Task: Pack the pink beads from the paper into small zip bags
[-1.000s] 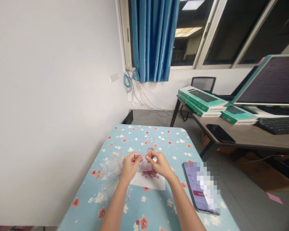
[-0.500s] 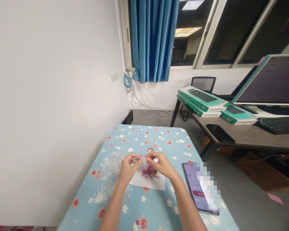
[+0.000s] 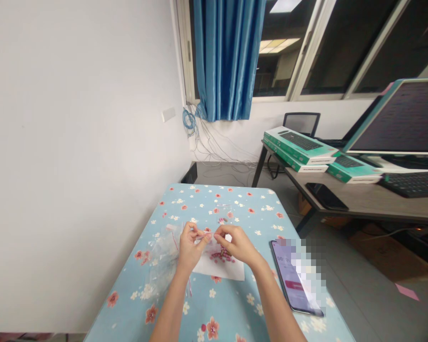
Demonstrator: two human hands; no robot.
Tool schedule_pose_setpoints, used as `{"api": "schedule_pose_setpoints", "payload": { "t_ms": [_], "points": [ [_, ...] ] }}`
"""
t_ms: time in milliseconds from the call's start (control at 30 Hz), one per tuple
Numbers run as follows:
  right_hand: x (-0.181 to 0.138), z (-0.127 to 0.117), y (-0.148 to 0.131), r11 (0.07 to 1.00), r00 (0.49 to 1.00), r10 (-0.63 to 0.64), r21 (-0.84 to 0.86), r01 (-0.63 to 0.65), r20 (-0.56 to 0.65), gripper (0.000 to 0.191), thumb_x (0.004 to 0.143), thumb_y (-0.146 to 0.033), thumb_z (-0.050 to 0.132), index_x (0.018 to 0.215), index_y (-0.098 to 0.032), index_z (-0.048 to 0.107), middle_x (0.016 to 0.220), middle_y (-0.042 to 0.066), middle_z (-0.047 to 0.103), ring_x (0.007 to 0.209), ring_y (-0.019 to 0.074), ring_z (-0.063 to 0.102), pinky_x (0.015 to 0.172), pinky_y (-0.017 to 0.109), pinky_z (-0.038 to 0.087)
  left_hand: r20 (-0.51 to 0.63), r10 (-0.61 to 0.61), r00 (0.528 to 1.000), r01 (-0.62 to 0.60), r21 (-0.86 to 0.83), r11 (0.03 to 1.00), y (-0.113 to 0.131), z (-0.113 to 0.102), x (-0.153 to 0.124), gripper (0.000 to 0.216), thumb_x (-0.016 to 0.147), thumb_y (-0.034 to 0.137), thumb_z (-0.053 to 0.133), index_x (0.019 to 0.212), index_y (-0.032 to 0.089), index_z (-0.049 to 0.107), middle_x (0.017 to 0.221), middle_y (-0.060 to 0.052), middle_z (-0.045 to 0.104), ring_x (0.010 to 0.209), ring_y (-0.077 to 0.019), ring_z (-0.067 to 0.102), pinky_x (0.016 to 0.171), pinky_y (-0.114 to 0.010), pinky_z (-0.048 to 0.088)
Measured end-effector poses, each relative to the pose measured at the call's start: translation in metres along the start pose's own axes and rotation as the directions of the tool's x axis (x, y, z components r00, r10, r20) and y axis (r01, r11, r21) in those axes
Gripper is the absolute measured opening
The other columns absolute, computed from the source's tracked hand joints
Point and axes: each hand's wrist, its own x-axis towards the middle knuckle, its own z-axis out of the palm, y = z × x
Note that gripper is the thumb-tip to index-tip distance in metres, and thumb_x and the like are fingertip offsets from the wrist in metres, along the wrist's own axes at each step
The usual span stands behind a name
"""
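Observation:
A small clear zip bag (image 3: 210,246) hangs between my two hands above the table. My left hand (image 3: 189,249) pinches its top edge on the left, thumb against fingers. At the right end of the same edge, my right hand (image 3: 238,244) is also closed in a pinch. Beneath them lies a sheet of white paper (image 3: 231,273) bearing a pile of pink and brownish pills (image 3: 221,258), partly hidden by my right hand. Left of my left hand is a loose heap of clear zip bags (image 3: 160,261). Several more pills (image 3: 222,220) sit beyond my hands.
A phone (image 3: 294,285) with a lit timer screen lies at the table's right. One red pill-like piece (image 3: 203,327) is near the front edge. To the right stands a desk (image 3: 364,202) with keyboard boxes (image 3: 303,145), a dark phone (image 3: 327,196) and a monitor (image 3: 403,118).
My left fingers have shifted slightly along the bag's top edge, and my right fingers have moved a little to the left. Both hands still pinch the bag.

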Motion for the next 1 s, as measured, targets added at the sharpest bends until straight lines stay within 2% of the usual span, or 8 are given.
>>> {"api": "schedule_pose_setpoints", "payload": {
  "t_ms": [100,200,300,433,533,667,767,1000],
  "points": [
    [0.000,0.000,0.001,1.000,1.000,0.004,0.021,-0.003,-0.017,0.023,0.089,-0.031,0.050,0.074,-0.019,0.062,0.067,0.001,0.063,0.065,0.0144,0.057,0.062,0.024,0.042,0.004,-0.008,1.000,0.008,-0.006,1.000,0.000,0.000,-0.001,0.039,0.069,0.034,0.072,0.084,0.022,0.038,0.061,0.005,0.064,0.069,-0.0154,0.068,0.071,-0.026,0.050],
    [-0.001,-0.002,0.001,0.999,1.000,0.019,0.040,-0.019,-0.005,0.024,0.090,-0.034,0.050,0.076,-0.020,0.063,0.068,0.001,0.064,0.066,0.0151,0.057,0.060,0.024,0.042,0.061,-0.042,0.997,0.043,-0.004,0.999,0.002,-0.001,-0.001,0.042,0.068,0.034,0.072,0.096,0.021,0.044,0.073,-0.001,0.069,0.082,-0.0187,0.068,0.073,-0.027,0.050],
    [-0.002,-0.003,0.000,1.000,0.999,0.018,0.020,-0.019,0.029,0.025,0.090,-0.035,0.050,0.078,-0.019,0.065,0.070,0.002,0.065,0.067,0.0156,0.058,0.063,0.025,0.042,0.104,-0.065,0.992,0.064,0.015,0.998,0.006,-0.001,-0.002,0.038,0.068,0.036,0.072,0.093,0.020,0.048,0.081,-0.004,0.070,0.084,-0.0196,0.068,0.072,-0.028,0.051],
    [-0.002,-0.003,-0.004,0.999,1.000,-0.001,-0.040,0.002,0.022,0.026,0.090,-0.035,0.050,0.077,-0.019,0.064,0.071,0.002,0.066,0.068,0.0158,0.058,0.067,0.026,0.042,0.053,-0.015,0.998,0.014,0.019,1.000,0.009,0.002,-0.003,0.032,0.070,0.033,0.070,0.081,0.021,0.043,0.061,0.004,0.063,0.069,-0.0153,0.067,0.072,-0.027,0.051],
    [-0.002,-0.004,-0.005,0.999,1.000,0.001,-0.042,0.000,0.022,0.025,0.090,-0.034,0.050,0.074,-0.019,0.063,0.067,0.002,0.065,0.065,0.0154,0.058,0.065,0.025,0.041,0.057,-0.003,0.998,0.001,0.021,1.000,0.010,0.002,-0.004,0.031,0.072,0.031,0.069,0.081,0.022,0.041,0.059,0.006,0.062,0.065,-0.0137,0.066,0.072,-0.026,0.051],
    [-0.003,-0.007,-0.002,1.000,1.000,0.028,0.002,-0.028,0.014,0.024,0.089,-0.033,0.051,0.073,-0.020,0.062,0.065,0.001,0.065,0.062,0.0152,0.058,0.062,0.025,0.042,0.113,-0.065,0.991,0.058,0.065,0.996,0.010,-0.003,-0.004,0.035,0.075,0.036,0.067,0.103,0.020,0.052,0.076,-0.003,0.072,0.075,-0.0179,0.069,0.073,-0.028,0.052],
    [-0.005,-0.010,0.001,0.998,0.998,0.055,0.023,-0.055,0.003,0.025,0.089,-0.035,0.050,0.073,-0.020,0.061,0.065,0.001,0.065,0.061,0.0156,0.059,0.060,0.025,0.043,0.161,-0.088,0.983,0.074,0.088,0.993,0.009,-0.006,-0.003,0.041,0.080,0.040,0.060,0.115,0.019,0.056,0.089,-0.007,0.074,0.076,-0.0189,0.070,0.075,-0.030,0.053],
    [-0.006,-0.013,0.007,0.999,0.999,0.054,-0.002,-0.054,-0.008,0.026,0.089,-0.035,0.050,0.070,-0.020,0.061,0.064,0.001,0.065,0.060,0.0156,0.059,0.062,0.026,0.043,0.146,-0.045,0.988,0.020,0.174,0.985,0.005,-0.002,-0.002,0.034,0.082,0.038,0.057,0.110,0.022,0.066,0.096,-0.006,0.073,0.073,-0.0217,0.072,0.074,-0.032,0.056]
  ]
}}
